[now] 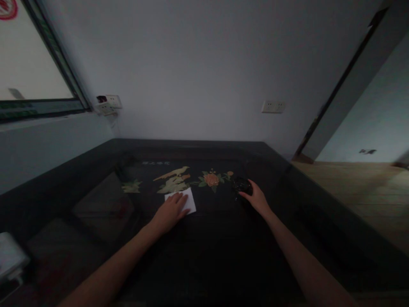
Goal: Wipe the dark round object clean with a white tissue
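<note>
A white box point(11, 253) sits at the left of our shiny black table point(217, 251). Below a painted bird point(174, 172), our left hand point(171, 209) lies flat, fingers a bit spread, on a thin white sheet point(191, 201), one corner pointing away. Our right hand point(258, 200) pinches a dark round thing point(240, 185) beside the painted flower point(211, 179).

Bare arms, both of them, as far up as the view reached! The left forearm point(128, 256) was slim at the wrist and broadened steadily towards the elbow, smooth-edged all along; the right forearm point(295, 249) matched it, long and tapering. On to the hands, bare as well: the left hand point(172, 207) had slender fingers and a neat thumb, the right hand point(256, 198) much the same, though some fingers were hard to make out. The nails? Too blurred and dim to tell!
</note>
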### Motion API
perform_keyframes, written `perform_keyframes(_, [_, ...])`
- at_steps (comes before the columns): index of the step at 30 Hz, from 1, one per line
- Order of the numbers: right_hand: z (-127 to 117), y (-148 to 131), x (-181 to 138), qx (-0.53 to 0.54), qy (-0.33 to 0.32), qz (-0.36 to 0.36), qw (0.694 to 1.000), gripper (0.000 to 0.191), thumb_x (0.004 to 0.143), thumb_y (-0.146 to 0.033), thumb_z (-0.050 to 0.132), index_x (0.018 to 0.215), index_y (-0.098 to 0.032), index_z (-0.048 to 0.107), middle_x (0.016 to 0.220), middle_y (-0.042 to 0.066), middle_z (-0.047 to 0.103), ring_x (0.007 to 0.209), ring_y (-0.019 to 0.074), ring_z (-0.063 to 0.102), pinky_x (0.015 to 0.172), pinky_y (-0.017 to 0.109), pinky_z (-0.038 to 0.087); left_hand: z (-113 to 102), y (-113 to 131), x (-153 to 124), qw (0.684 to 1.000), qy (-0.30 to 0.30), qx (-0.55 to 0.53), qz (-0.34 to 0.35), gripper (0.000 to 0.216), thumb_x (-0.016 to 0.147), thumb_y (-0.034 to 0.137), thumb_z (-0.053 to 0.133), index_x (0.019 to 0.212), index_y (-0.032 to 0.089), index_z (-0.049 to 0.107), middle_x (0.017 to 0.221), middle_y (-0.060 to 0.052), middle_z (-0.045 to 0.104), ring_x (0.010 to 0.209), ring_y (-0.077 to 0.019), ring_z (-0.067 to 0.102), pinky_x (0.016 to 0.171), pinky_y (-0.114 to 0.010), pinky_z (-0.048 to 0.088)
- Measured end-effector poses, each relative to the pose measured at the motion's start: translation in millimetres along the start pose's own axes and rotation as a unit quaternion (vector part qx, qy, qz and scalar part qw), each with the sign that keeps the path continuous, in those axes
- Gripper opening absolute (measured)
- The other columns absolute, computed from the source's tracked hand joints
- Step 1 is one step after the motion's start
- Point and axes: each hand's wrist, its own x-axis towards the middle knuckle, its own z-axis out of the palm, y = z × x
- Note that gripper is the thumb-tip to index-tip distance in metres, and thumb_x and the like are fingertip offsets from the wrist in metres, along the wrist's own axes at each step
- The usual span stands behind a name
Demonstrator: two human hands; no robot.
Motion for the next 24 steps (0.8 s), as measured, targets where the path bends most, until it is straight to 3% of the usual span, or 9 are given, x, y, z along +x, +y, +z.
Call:
perform_keyframes(4, [5.0,-14.9,-2.5,-0.021,-0.002,-0.009,1.000,0.065,0.071,-0.037,0.069,0.127,-0.011,0.048,0.126,0.019,0.057,0.115,0.0306,0.055,0.099,0.045,0.041,-2.6,-15.6,2.7,0.998,0.042,0.020,-0.036,0.051,0.091,0.045,0.041,0.133,0.016,0.046,0.121,-0.016,0.054,0.113,-0.0288,0.049,0.099,-0.043,0.037])
perform_keyframes(8, [22.3,-38.7,0.6,-0.044,-0.035,-0.047,0.997,0.063,0.073,-0.037,0.067,0.127,-0.011,0.048,0.124,0.017,0.058,0.115,0.0301,0.055,0.097,0.044,0.042,2.7,-17.2,2.9,0.997,0.049,0.032,-0.044,0.050,0.089,0.044,0.044,0.131,0.018,0.048,0.125,-0.016,0.050,0.117,-0.0295,0.045,0.101,-0.043,0.034])
perform_keyframes(14, [69.1,-90.2,6.7,-0.042,-0.084,-0.104,0.990,0.065,0.074,-0.035,0.068,0.131,-0.014,0.044,0.127,0.017,0.056,0.119,0.0301,0.051,0.097,0.044,0.040,10.7,-19.7,-0.5,0.997,0.043,0.020,-0.053,0.051,0.089,0.046,0.044,0.134,0.022,0.044,0.139,-0.015,0.042,0.126,-0.0312,0.039,0.105,-0.049,0.029])
perform_keyframes(16, [85.1,-109.9,7.1,-0.033,-0.108,-0.138,0.984,0.068,0.074,-0.034,0.068,0.133,-0.018,0.040,0.131,0.015,0.052,0.121,0.0291,0.049,0.099,0.045,0.038,9.0,-19.7,-0.3,0.998,0.044,0.016,-0.053,0.052,0.088,0.047,0.044,0.134,0.022,0.044,0.137,-0.014,0.045,0.125,-0.0311,0.041,0.104,-0.048,0.030])
perform_keyframes(20, [115.2,-145.8,8.9,-0.045,-0.146,-0.156,0.976,0.067,0.073,-0.038,0.070,0.129,-0.011,0.045,0.127,0.020,0.055,0.122,0.0319,0.047,0.102,0.047,0.032,-2.6,-29.0,2.6,0.997,0.059,-0.006,-0.055,0.044,0.090,0.042,0.042,0.127,0.020,0.051,0.128,-0.013,0.054,0.117,-0.0271,0.049,0.100,-0.041,0.037])
perform_keyframes(24, [142.4,-172.2,12.4,-0.033,-0.166,-0.152,0.974,0.070,0.073,-0.039,0.071,0.131,-0.012,0.043,0.126,0.018,0.055,0.120,0.0291,0.049,0.098,0.041,0.037,-16.8,-54.4,5.3,0.991,0.077,-0.014,-0.109,0.033,0.091,0.031,0.039,0.115,0.019,0.058,0.117,-0.010,0.060,0.108,-0.0237,0.055,0.096,-0.038,0.041])
